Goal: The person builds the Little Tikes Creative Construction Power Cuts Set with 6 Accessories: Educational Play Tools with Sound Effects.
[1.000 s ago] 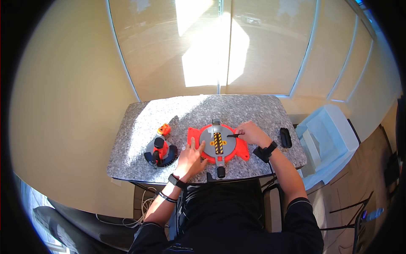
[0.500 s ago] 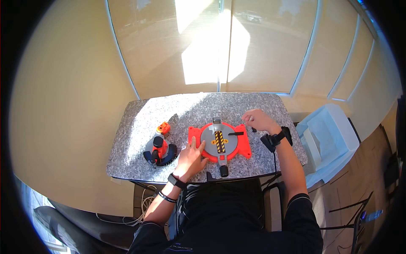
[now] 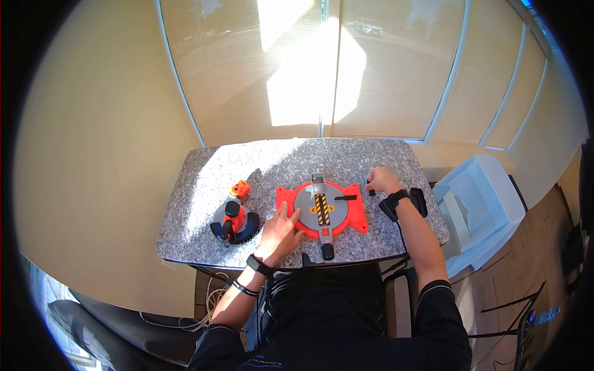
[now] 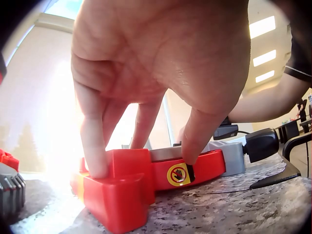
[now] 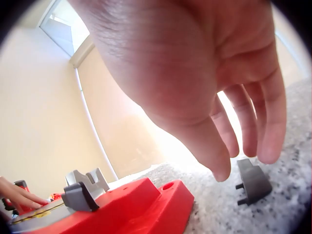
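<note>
On the table stands a toy mitre saw base, red with a round grey turntable (image 3: pixel 304 216) and a black-yellow striped strip. Its near end carries a black knob (image 3: pixel 327 251). My left hand (image 3: pixel 279 230) rests on the base's left side, fingers spread and fingertips pressing the red plastic (image 4: pixel 119 190). A dark fence piece (image 5: pixel 80 197) sits on the turntable's right side. Beyond the base's right edge, my right hand (image 3: pixel 386 180) reaches down over a second small dark grey piece (image 5: pixel 253 182) with two pegs. Thumb and fingertips hover close around it, apart from it.
At the left stands the toy saw head (image 3: pixel 234 213), red and orange with a dark blade guard. A black oblong case (image 3: pixel 418 201) lies at the table's right. Beside the table is a bin with a pale blue liner (image 3: pixel 492 185).
My right hand let go of the fence piece on the turntable, moved right and lowered to the second small piece. The base shifted slightly right. My left hand stayed in place.
</note>
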{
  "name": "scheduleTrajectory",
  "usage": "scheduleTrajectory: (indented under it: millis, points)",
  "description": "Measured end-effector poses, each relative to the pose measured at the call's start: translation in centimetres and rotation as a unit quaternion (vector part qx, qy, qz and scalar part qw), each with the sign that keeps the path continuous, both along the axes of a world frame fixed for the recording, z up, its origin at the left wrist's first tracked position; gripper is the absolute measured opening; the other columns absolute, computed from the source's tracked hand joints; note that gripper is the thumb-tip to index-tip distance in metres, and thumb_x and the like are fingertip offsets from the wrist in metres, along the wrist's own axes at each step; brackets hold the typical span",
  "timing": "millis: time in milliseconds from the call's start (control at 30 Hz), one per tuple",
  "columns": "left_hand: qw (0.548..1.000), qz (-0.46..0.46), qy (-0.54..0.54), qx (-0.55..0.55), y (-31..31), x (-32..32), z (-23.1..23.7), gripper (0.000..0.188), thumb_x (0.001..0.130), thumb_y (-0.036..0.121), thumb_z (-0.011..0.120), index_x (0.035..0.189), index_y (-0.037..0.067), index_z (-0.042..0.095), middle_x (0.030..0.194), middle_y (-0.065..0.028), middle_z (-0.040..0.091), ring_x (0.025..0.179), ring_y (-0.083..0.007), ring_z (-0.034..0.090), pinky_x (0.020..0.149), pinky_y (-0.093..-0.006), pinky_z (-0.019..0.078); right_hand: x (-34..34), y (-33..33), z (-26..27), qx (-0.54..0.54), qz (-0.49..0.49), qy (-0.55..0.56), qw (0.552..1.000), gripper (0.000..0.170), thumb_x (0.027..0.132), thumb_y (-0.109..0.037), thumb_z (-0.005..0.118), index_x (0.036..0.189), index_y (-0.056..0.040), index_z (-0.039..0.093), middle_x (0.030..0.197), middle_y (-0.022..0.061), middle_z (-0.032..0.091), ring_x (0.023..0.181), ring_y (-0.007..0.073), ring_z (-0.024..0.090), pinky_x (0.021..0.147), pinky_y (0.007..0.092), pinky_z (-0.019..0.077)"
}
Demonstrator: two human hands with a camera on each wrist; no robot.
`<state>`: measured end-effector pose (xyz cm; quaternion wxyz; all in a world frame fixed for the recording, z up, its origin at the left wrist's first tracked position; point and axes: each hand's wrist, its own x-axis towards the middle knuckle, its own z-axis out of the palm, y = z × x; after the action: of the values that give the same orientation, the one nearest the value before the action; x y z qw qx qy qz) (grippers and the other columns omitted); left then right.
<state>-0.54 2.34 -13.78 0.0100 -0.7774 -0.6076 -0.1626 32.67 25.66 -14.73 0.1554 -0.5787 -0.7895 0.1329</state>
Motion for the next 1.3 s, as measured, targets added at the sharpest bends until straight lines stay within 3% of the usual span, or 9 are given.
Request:
scheduleTrajectory:
  millis: [33, 267, 467, 633, 867, 933, 1067, 1133, 1300]
  points:
    - [1.000, -0.003, -0.002, 0.004, 0.0, 0.0, -0.1, 0.067, 0.085, 0.037, 0.077, 0.142, 0.009, 0.056, 0.141, -0.0342, 0.052, 0.120, -0.0454, 0.061, 0.093, -0.0495, 0.0550, 0.2, 0.4, -0.6, 0.018, 0.010, 0.007, 1.000, 0.030, 0.068, -0.023, 0.087, 0.083, -0.0011, 0.074, 0.064, 0.0122, 0.069, 0.052, 0.0212, 0.067, 0.054, 0.0363, 0.0540]
    - [1.000, -0.003, -0.004, 0.011, 0.0, -0.1, -0.2, 0.066, 0.084, 0.036, 0.077, 0.142, 0.009, 0.056, 0.141, -0.0332, 0.052, 0.120, -0.0447, 0.061, 0.094, -0.0491, 0.0551, -0.3, 0.8, -1.0, 0.021, -0.027, -0.027, 0.999, 0.032, 0.069, -0.026, 0.086, 0.069, 0.0019, 0.071, 0.056, 0.0136, 0.066, 0.047, 0.0207, 0.065, 0.053, 0.0367, 0.0531]
    - [1.000, -0.004, -0.013, 0.009, 0.2, -0.3, -0.3, 0.066, 0.085, 0.036, 0.076, 0.141, 0.009, 0.056, 0.141, -0.0331, 0.052, 0.122, -0.0448, 0.060, 0.096, -0.0487, 0.0544, -0.5, 0.8, -0.9, -0.033, -0.078, 0.036, 0.996, 0.029, 0.068, -0.021, 0.085, 0.061, 0.0017, 0.069, 0.056, 0.0137, 0.067, 0.049, 0.0213, 0.067, 0.054, 0.0351, 0.0555]
    - [1.000, -0.004, -0.023, 0.008, 0.1, -0.3, -0.1, 0.066, 0.085, 0.036, 0.076, 0.142, 0.010, 0.057, 0.143, -0.0321, 0.052, 0.123, -0.0441, 0.060, 0.100, -0.0477, 0.0529, -0.3, 1.2, -1.0, -0.063, -0.084, -0.009, 0.994, 0.018, 0.069, -0.012, 0.082, 0.073, 0.0018, 0.072, 0.064, 0.0161, 0.071, 0.050, 0.0217, 0.069, 0.054, 0.0345, 0.0575]
    - [0.998, -0.012, -0.059, 0.012, 0.0, -1.0, 0.7, 0.066, 0.086, 0.035, 0.074, 0.143, 0.007, 0.055, 0.140, -0.0315, 0.055, 0.122, -0.0428, 0.061, 0.097, -0.0477, 0.0546, 0.4, 0.2, -0.2, -0.049, -0.064, -0.004, 0.997, 0.025, 0.069, -0.009, 0.079, 0.090, 0.0039, 0.073, 0.069, 0.0174, 0.071, 0.051, 0.0223, 0.069, 0.052, 0.0353, 0.0565]
    - [0.997, -0.009, -0.076, 0.011, 0.0, -1.1, 1.1, 0.063, 0.088, 0.032, 0.073, 0.142, 0.006, 0.056, 0.137, -0.0297, 0.059, 0.122, -0.0419, 0.061, 0.098, -0.0472, 0.0539, 0.3, -1.8, 1.4, -0.012, -0.033, 0.105, 0.994, 0.031, 0.072, -0.007, 0.076, 0.100, 0.0036, 0.073, 0.071, 0.0164, 0.071, 0.051, 0.0231, 0.068, 0.052, 0.0360, 0.0557]
    - [0.993, -0.005, -0.113, 0.041, 0.4, -1.3, 1.7, 0.056, 0.088, 0.030, 0.074, 0.138, 0.007, 0.060, 0.137, -0.0254, 0.061, 0.123, -0.0417, 0.061, 0.104, -0.0468, 0.0504, -0.2, -3.2, 3.2, 0.051, 0.014, 0.097, 0.994, 0.031, 0.075, -0.006, 0.073, 0.105, -0.0005, 0.073, 0.075, 0.0141, 0.072, 0.060, 0.0218, 0.071, 0.058, 0.0343, 0.0565]
    - [0.986, -0.026, -0.144, 0.074, 0.3, -1.3, 2.3, 0.049, 0.090, 0.026, 0.073, 0.135, 0.006, 0.063, 0.135, -0.0214, 0.063, 0.121, -0.0405, 0.062, 0.103, -0.0455, 0.0510, -1.1, -5.1, 4.8, 0.090, 0.029, 0.122, 0.988, 0.032, 0.072, -0.009, 0.071, 0.104, -0.0057, 0.075, 0.078, 0.0176, 0.072, 0.069, 0.0290, 0.072, 0.069, 0.0386, 0.0579]
    - [0.969, -0.073, -0.202, 0.120, 0.1, -0.3, 4.9, 0.040, 0.093, 0.018, 0.070, 0.130, 0.004, 0.064, 0.129, -0.0184, 0.066, 0.117, -0.0387, 0.063, 0.099, -0.0449, 0.0526, -3.3, -9.0, 7.4, 0.092, 0.071, 0.215, 0.970, 0.021, 0.081, -0.009, 0.073, 0.102, -0.0049, 0.073, 0.082, 0.0130, 0.073, 0.074, 0.0225, 0.072, 0.072, 0.0338, 0.0576]
